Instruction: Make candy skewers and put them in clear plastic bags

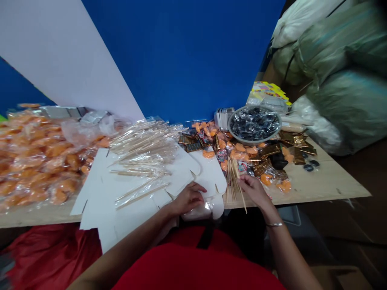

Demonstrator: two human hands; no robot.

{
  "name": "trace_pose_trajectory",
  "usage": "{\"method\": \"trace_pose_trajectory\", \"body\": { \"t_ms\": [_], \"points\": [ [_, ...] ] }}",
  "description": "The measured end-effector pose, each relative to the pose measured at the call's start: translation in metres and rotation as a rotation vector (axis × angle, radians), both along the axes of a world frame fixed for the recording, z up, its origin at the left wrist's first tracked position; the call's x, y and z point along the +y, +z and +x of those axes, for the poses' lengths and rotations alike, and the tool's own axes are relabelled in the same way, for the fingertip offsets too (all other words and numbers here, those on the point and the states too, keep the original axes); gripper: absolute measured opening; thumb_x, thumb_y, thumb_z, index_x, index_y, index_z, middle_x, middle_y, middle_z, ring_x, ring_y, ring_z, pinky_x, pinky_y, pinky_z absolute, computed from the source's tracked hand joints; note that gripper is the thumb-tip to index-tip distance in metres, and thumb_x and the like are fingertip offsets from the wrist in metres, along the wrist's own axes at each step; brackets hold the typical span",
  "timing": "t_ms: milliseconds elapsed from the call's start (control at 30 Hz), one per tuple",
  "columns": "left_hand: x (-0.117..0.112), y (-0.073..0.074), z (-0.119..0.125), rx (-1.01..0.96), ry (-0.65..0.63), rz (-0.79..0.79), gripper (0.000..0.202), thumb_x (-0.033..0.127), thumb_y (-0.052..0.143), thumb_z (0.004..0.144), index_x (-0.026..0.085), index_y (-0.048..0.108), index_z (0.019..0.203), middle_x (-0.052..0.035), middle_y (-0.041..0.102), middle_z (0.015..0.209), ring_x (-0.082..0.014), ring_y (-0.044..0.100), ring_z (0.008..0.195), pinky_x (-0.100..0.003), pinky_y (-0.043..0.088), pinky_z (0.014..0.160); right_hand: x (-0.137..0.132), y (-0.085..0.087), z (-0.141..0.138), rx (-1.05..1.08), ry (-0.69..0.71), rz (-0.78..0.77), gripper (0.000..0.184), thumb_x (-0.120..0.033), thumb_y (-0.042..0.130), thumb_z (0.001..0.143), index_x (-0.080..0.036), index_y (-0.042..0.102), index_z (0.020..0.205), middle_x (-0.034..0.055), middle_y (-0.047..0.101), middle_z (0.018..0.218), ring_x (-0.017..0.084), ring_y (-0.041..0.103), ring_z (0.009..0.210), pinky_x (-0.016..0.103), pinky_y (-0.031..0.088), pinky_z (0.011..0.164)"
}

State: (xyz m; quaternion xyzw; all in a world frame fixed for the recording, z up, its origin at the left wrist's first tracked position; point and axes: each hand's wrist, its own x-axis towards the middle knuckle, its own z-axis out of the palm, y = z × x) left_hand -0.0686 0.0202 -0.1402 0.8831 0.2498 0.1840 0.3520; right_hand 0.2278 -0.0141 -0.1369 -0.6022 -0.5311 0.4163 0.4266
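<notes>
My right hand (253, 188) is at the right end of a loose bunch of thin wooden sticks (232, 179), its thumb and fingers pinched on a stick at the bunch's edge. That stick slants down towards the table's front edge. My left hand (190, 197) rests over a pile of clear plastic bags (201, 211), fingers loosely bent and partly apart, with nothing visible in them. To its left, several clear bags filled with wooden sticks (145, 151) lie heaped on flat white cardboard (102, 189).
Bagged orange pieces (36, 161) cover the table's left side. A round bowl (254, 125) of dark wrapped pieces stands at the back right, with gold packets (269, 151) and orange pieces around it. Big sacks (350, 92) are piled beyond the table (329, 181).
</notes>
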Motion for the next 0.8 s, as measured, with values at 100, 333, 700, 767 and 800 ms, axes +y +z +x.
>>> {"method": "trace_pose_trajectory", "body": {
  "t_ms": [100,333,700,767,800],
  "points": [
    [-0.001,0.004,0.0,-0.014,0.007,-0.019,0.025,0.033,0.051,0.09,0.018,0.07,0.082,-0.0084,0.064,0.107,-0.0216,0.053,0.1,-0.036,0.04,0.09,-0.012,0.007,-0.019,0.033,0.107,-0.037,0.027,-0.042,0.054,0.083,-0.019,0.052,0.07,-0.0053,0.041,0.06,0.011,0.038,0.055,0.022,0.031,0.052],
    [-0.003,0.005,0.0,-0.01,-0.006,-0.028,0.032,0.035,0.042,0.094,0.019,0.069,0.086,-0.0091,0.065,0.106,-0.0203,0.054,0.1,-0.036,0.038,0.092,-0.029,0.021,-0.073,-0.011,0.378,-0.018,0.008,-0.025,0.053,0.083,-0.018,0.053,0.08,-0.0049,0.043,0.066,0.011,0.042,0.061,0.021,0.032,0.056],
    [-0.019,0.027,-0.007,-0.034,0.093,-0.002,0.059,0.049,0.059,0.081,0.018,0.048,0.13,-0.0146,0.051,0.131,-0.0274,0.046,0.119,-0.043,0.035,0.101,-0.01,0.019,-0.099,-0.084,0.453,0.074,0.011,-0.02,0.051,0.084,-0.017,0.059,0.078,-0.0042,0.049,0.064,0.011,0.045,0.061,0.02,0.032,0.056],
    [-0.03,0.03,-0.006,-0.002,0.199,0.011,0.065,0.048,0.067,0.073,0.017,0.05,0.128,-0.0153,0.052,0.13,-0.03,0.047,0.117,-0.046,0.034,0.102,-0.009,0.019,-0.103,-0.058,0.44,0.056,0.011,-0.021,0.051,0.084,-0.016,0.059,0.077,-0.0046,0.048,0.063,0.011,0.044,0.06,0.02,0.032,0.055],
    [-0.034,0.029,-0.005,0.0,0.269,-0.027,0.051,0.044,0.066,0.075,0.016,0.058,0.117,-0.0141,0.059,0.12,-0.029,0.052,0.11,-0.044,0.037,0.098,-0.008,0.02,-0.105,-0.046,0.443,0.053,0.012,-0.022,0.052,0.084,-0.016,0.059,0.077,-0.0046,0.047,0.062,0.011,0.044,0.059,0.02,0.032,0.054]
  ]
}}
